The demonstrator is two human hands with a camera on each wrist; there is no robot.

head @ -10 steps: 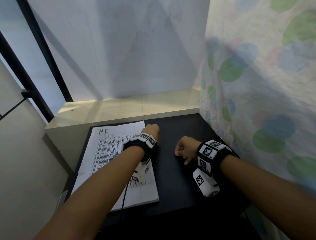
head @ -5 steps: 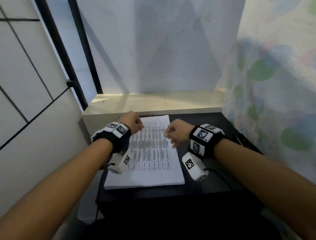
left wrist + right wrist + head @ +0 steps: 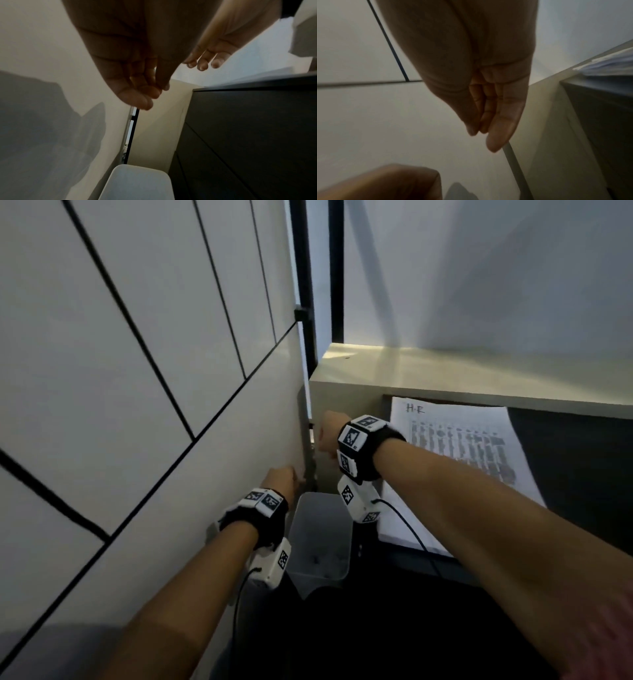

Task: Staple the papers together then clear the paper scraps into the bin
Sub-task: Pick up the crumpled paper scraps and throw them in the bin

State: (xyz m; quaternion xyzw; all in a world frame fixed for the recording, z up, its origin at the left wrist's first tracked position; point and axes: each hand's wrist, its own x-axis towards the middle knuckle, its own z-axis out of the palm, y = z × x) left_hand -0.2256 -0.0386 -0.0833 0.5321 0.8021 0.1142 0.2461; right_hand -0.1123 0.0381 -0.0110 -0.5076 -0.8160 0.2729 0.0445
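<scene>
a white tiled wall (image 3: 120, 378) with dark joints fills the left of the head view. to its right stands a dark cabinet (image 3: 582, 474) below a pale ledge (image 3: 445, 371). on the cabinet top lies the stack of papers (image 3: 455, 453), printed with a table and the handwritten letters "h-r" at its top corner. in the gap between wall and cabinet, low on the floor, sits the pale translucent bin (image 3: 320, 539); whether any scraps lie in it cannot be told. both arms reach over that gap. the right hand (image 3: 328, 435) hangs higher, near the cabinet's corner, fingers (image 3: 501, 121) nearly straight and pressed together, pointing down, holding nothing visible. the left hand (image 3: 279, 479) is lower, close to the wall above the bin, fingers (image 3: 137, 94) extended and gathered toward the thumb, with nothing visible between them.
</scene>
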